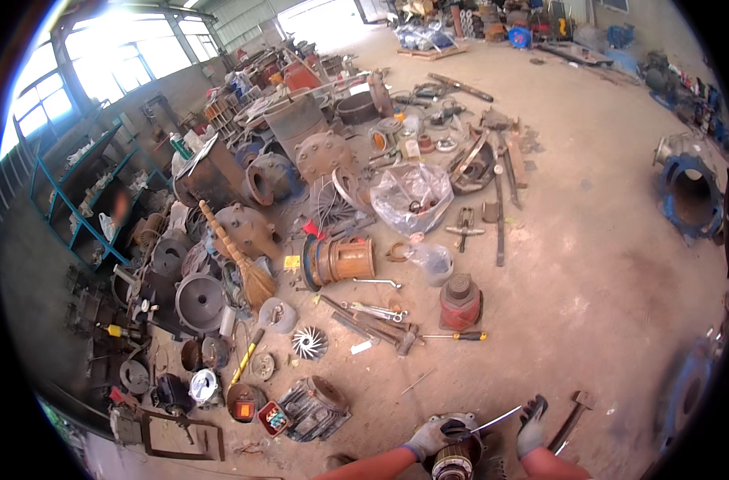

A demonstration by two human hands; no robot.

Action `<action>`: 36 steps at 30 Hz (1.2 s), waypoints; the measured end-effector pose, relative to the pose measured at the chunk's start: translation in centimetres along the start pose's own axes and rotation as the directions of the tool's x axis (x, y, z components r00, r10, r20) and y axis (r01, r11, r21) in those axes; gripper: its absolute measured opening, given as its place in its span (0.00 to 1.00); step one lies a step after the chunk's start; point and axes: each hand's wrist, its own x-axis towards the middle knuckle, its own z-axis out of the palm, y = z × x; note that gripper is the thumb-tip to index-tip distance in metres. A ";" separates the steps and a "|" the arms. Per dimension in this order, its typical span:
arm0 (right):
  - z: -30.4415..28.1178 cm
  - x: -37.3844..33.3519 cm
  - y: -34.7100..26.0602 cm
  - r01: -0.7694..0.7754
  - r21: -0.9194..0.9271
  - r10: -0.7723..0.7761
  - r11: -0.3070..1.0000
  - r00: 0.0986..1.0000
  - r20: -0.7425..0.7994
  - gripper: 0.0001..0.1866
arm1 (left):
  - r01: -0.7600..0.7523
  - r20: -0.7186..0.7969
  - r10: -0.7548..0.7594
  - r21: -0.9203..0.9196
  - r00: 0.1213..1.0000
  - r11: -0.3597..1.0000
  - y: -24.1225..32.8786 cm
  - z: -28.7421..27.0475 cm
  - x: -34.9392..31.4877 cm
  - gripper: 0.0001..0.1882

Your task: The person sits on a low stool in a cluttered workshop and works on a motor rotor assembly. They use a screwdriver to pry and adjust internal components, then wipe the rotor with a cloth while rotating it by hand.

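Observation:
My left hand (430, 439), in a grey glove with dark fingers, is closed around the near end of a thin shiny metal rod (499, 419). Its grip hides that end, so I cannot tell whether the rod has a handle. The rod slants up to the right, its far end close to my right hand (531, 426). That gloved hand is raised with fingers apart. Beneath my left hand stands a round motor part with a ribbed cylinder (453, 466), partly cut off by the lower edge. A hammer (573, 418) lies on the floor just right of my right hand.
Ahead on the floor are a red bottle jack (460, 302), a yellow-handled screwdriver (466, 336), wrenches (376, 310) and a finned motor housing (314, 409). A straw broom (252, 280) leans among heavy castings at left. A blue flanged casting (691, 196) stands far right.

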 end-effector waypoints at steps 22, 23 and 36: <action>11.2 2.3 -3.2 -0.026 0.005 0.024 1.000 0.964 0.266 0.24 | 0.236 -0.135 -0.359 -0.536 0.924 0.810 -1.1 2.0 -2.5 0.18; 9.0 1.6 -3.5 -0.053 0.097 0.038 0.994 0.988 0.149 0.25 | 0.218 -0.106 -0.340 -0.584 0.934 0.782 -1.7 2.6 -2.6 0.18; 8.4 5.3 -2.7 -0.229 0.139 0.220 0.963 0.972 0.079 0.33 | 0.148 -0.164 -0.166 -0.114 0.972 0.982 1.1 -0.8 -2.2 0.20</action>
